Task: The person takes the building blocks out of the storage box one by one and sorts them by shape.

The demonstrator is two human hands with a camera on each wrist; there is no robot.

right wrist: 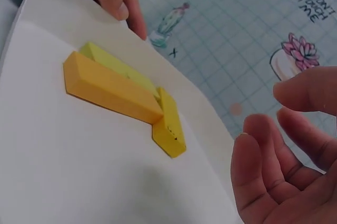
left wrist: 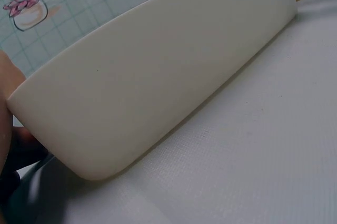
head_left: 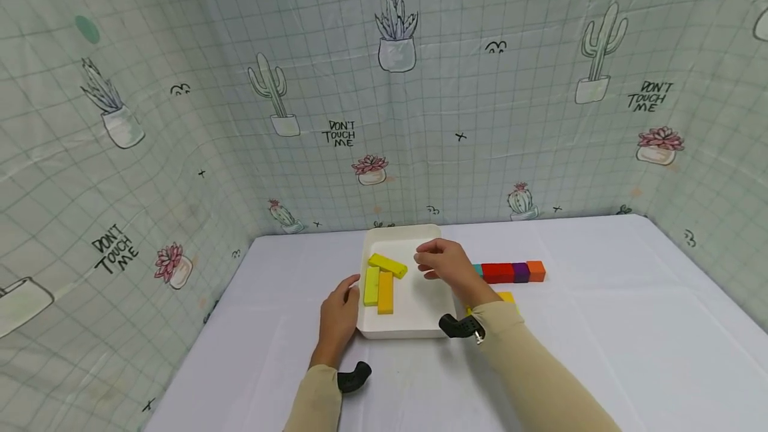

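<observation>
A white tray [head_left: 420,302] lies on the table with three blocks at its left side: a lime block [head_left: 371,285], an orange-yellow block [head_left: 385,293] beside it, and a yellow block [head_left: 389,265] lying slantwise at their far ends. My left hand [head_left: 339,315] rests against the tray's left wall from outside, fingers fairly straight. Over the tray's right part hovers my right hand [head_left: 447,264], its fingers loosely bent. In the right wrist view a gap shows between thumb and fingertips, with nothing held there.
Right of the tray runs a row of blocks: a teal one [head_left: 478,271] partly hidden, then red [head_left: 497,273], purple [head_left: 521,273] and orange [head_left: 536,271]. A yellow piece [head_left: 507,297] shows partly behind my right wrist. Patterned cloth [head_left: 420,105] hangs behind the table.
</observation>
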